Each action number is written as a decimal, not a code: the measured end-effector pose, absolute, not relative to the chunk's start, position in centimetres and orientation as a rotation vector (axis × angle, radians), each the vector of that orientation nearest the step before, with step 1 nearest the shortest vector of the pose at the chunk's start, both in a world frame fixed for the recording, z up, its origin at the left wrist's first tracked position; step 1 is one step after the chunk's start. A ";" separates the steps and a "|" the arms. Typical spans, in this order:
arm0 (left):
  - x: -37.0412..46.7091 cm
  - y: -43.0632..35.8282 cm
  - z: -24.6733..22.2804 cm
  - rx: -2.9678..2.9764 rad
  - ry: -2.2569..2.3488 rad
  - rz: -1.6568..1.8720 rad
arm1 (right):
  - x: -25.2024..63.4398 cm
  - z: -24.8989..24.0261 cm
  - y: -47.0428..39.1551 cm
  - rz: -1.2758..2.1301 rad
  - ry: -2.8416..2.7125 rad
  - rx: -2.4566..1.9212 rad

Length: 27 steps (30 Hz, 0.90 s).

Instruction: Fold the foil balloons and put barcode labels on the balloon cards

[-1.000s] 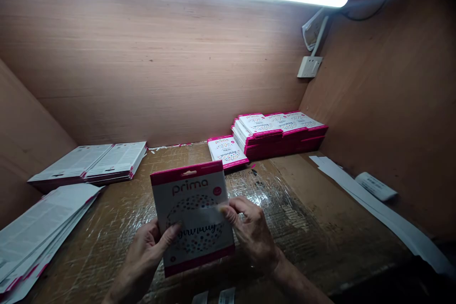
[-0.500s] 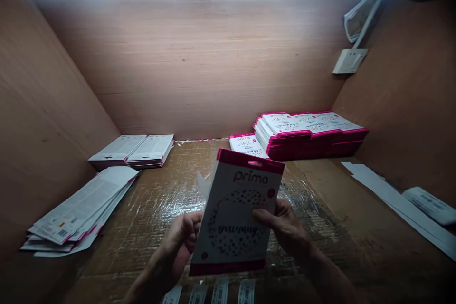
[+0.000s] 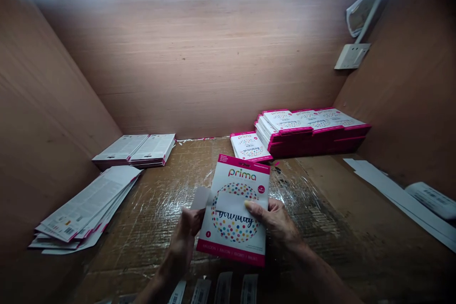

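A white balloon packet with pink ends, the word prima and a dotted balloon picture is tilted up in front of me. My right hand grips its right edge, thumb on the printed front. At the opposite edge, my left hand is somewhat blurred, its fingers closed at a plain white flap that sticks out beside the packet. The packet hides part of the left fingertips. Several barcode sticker strips lie along the near edge, below the packet.
Stacks of matching packets stand at the back right, with a lower pile beside them. White packets lie back left, and a fanned pile is nearer. Paper strips lie right. Wooden walls enclose the cardboard-covered surface.
The packet has moved slightly down and tipped back, so its print shows more brightly. The white flap on its left shows more clearly. My left hand has shifted slightly right.
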<state>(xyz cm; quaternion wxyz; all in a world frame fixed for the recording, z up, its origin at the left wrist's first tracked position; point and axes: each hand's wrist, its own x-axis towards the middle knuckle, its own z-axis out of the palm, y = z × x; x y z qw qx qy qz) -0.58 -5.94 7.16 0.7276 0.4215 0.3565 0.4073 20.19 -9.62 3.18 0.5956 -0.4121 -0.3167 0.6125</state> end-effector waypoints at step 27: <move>0.2 -5.1 7.1 1.061 0.826 0.708 | 21.2 3.5 -9.1 1.436 -1.029 -1.056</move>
